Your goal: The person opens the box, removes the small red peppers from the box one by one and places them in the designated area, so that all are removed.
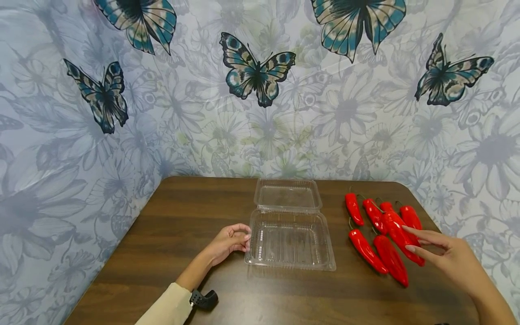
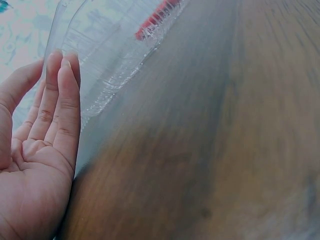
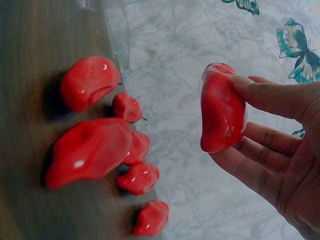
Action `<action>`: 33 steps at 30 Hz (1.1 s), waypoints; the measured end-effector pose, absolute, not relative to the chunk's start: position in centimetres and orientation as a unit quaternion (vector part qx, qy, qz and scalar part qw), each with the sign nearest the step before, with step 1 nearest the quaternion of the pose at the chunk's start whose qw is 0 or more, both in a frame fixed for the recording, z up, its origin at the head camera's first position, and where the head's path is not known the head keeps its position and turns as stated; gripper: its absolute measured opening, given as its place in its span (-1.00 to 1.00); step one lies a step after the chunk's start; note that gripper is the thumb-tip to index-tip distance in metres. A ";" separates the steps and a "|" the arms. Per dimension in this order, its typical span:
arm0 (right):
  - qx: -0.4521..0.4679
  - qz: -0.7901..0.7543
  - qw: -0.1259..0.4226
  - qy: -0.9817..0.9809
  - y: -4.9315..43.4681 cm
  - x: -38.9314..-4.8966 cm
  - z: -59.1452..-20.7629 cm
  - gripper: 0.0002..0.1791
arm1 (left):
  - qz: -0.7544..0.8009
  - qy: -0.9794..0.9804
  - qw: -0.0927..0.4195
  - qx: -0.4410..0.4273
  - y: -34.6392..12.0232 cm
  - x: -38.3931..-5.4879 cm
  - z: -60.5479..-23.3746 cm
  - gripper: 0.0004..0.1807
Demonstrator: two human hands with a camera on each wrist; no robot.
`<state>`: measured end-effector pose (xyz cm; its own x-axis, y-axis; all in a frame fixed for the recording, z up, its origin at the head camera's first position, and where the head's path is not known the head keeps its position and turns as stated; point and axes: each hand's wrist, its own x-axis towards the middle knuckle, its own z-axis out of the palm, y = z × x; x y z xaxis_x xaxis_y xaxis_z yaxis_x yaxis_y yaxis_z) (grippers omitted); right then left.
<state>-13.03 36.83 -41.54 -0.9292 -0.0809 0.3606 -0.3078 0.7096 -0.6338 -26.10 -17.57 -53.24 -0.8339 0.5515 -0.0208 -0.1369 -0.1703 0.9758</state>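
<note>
My right hand [image 1: 451,255] pinches a glossy red chili pepper [image 3: 222,112] between thumb and fingers. In the right wrist view this pepper is raised off the wooden table. Below and around it lie several more red peppers [image 1: 367,250], with thin stems showing on some. My left hand [image 1: 229,243] is at the left side of a clear plastic clamshell container [image 1: 290,267], its thumb and fingertips on the rim. The container's lid [image 1: 288,181] is folded back away from me, and its base holds nothing. In the left wrist view, the fingertips [image 2: 67,75] lie against the clear wall.
The brown wooden table [image 1: 170,216] has rounded far corners. Behind it hangs a pale floral backdrop [image 1: 195,135] printed with blue-green butterflies [image 1: 257,74]. A black band with a device [image 1: 204,299] is on my left wrist, over a cream sleeve [image 1: 170,307].
</note>
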 end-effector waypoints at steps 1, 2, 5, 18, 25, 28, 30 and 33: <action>0.108 0.367 0.156 -0.911 37.0 -12.9 -41.7 -0.51 | 0.745 0.600 0.231 0.175 -17.6 -26.1 -53.3 -0.83; 0.111 0.371 0.158 -0.908 37.1 -12.8 -42.0 -0.52 | 0.745 0.600 0.231 0.176 -17.6 -26.0 -53.4 -0.83; 0.118 0.377 0.161 -0.905 37.7 -12.5 -42.6 -0.51 | 0.744 0.601 0.228 0.179 -17.6 -26.0 -53.4 -0.83; 0.026 0.336 0.109 -0.935 39.9 -10.8 -44.8 -0.47 | 0.740 0.607 0.231 0.174 -17.6 -26.1 -53.5 -0.83; 0.017 0.334 0.116 -0.935 40.4 -10.2 -45.8 -0.46 | 0.742 0.608 0.229 0.166 -17.6 -26.0 -53.4 -0.82; 0.018 0.334 0.121 -0.935 40.6 -10.1 -46.1 -0.47 | 0.741 0.608 0.230 0.168 -17.6 -26.0 -53.4 -0.81; 0.017 0.335 0.121 -0.934 40.8 -10.1 -46.4 -0.47 | 0.741 0.608 0.229 0.170 -17.5 -26.0 -53.4 -0.82; 0.017 0.335 0.120 -0.934 41.1 -10.1 -46.7 -0.48 | 0.742 0.607 0.227 0.172 -17.5 -26.1 -53.3 -0.82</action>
<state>-10.10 41.08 -46.66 -0.9708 0.0474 0.2351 -0.1127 0.7750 -0.6218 -26.08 -17.53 -53.29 -0.8371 0.5467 -0.0201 -0.1284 -0.1606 0.9786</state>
